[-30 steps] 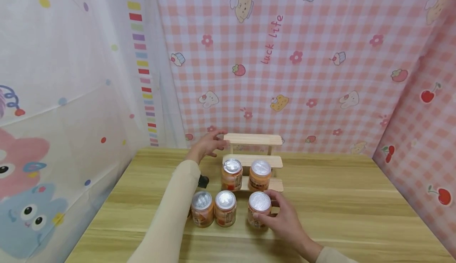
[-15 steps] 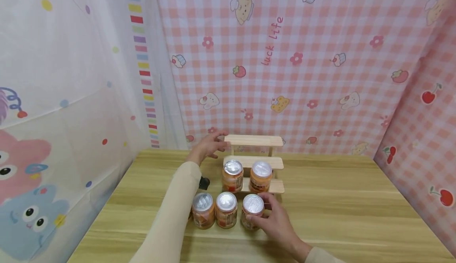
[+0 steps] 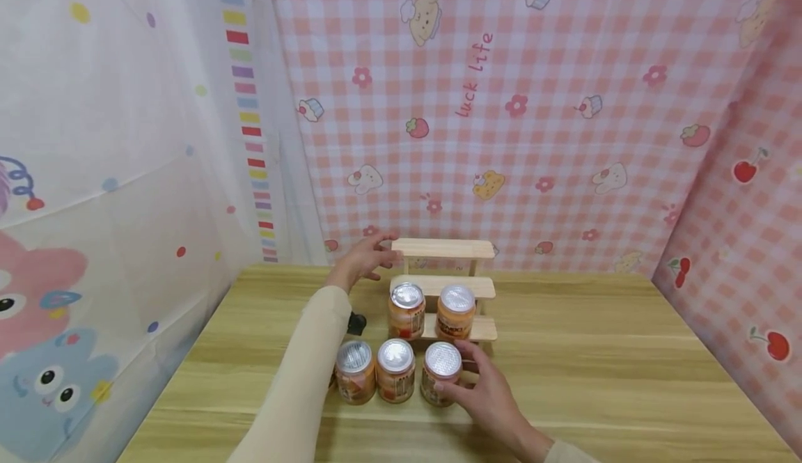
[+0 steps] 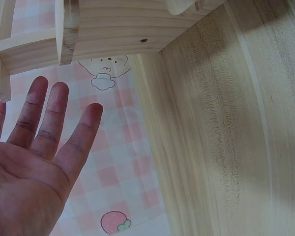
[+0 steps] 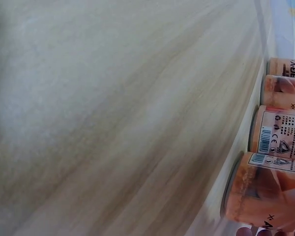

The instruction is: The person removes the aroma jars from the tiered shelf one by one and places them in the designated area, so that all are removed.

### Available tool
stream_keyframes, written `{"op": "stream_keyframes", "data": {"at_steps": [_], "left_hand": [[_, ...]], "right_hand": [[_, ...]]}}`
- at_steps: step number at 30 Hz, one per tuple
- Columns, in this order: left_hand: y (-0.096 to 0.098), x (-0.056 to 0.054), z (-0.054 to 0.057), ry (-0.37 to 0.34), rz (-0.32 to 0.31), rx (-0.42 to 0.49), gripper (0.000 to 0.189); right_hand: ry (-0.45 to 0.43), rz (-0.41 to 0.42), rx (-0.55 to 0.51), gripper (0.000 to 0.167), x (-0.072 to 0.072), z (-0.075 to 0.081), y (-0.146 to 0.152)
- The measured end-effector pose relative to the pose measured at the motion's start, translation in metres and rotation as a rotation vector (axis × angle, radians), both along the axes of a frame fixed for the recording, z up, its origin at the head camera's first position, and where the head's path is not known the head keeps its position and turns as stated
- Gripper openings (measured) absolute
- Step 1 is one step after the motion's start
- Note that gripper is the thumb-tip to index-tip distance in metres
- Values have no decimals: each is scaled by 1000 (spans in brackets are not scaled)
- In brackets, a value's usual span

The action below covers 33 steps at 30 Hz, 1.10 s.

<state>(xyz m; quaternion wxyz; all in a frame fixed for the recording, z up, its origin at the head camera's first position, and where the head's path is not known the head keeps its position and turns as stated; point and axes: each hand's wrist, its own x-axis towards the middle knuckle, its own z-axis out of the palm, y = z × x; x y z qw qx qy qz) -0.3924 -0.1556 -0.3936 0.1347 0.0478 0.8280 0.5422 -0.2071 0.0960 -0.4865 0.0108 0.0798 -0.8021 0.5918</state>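
My right hand [image 3: 491, 393] grips a jar with a silvery lid [image 3: 442, 360] on the table, thumb at the front and fingers at its far right side. In the right wrist view, fingertips [image 5: 260, 232] touch the bottom edge of the nearest orange-labelled jar [image 5: 268, 191]. My left hand [image 3: 363, 261] is at the left end of a three-tier wooden rack [image 3: 441, 248], touching the top shelf. Several of its fingers stretch out straight beside the rack [image 4: 118, 29] in the left wrist view. Two jars [image 3: 406, 310] [image 3: 455, 311] stand upright at the lowest shelf.
Two more jars [image 3: 356, 372] [image 3: 395, 371] stand side by side left of the gripped one. Another is mostly hidden by the left sleeve [image 3: 301, 372]. A small black object [image 3: 356, 323] lies beside that sleeve. A pink checked cloth [image 3: 551, 136] hangs behind the table [image 3: 595, 365].
My right hand has shifted the gripped jar left, closer to the two standing jars, mostly in the first half second. The left hand stays at the rack's top shelf.
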Motion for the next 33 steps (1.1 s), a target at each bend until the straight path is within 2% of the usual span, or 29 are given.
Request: {"op": "stream_keyframes", "data": {"at_steps": [8,18,24,29,33], "left_hand": [[0,1,2,-4,0,1,53],[1,0,3,-14,11,-3,53],[1,-2,3,-10,3,3,53],[0,-1,1,-8,3,3,54],[0,-1,0,-11,4,4,55]], "right_hand": [[-4,5,-8,69,2,11,5],[39,-63,55,69,-5,30,23],[60,-87,105,71,-20,44,34],[80,-114,117,75,-41,53,42],[58,-121,117,80,-57,56,46]]}}
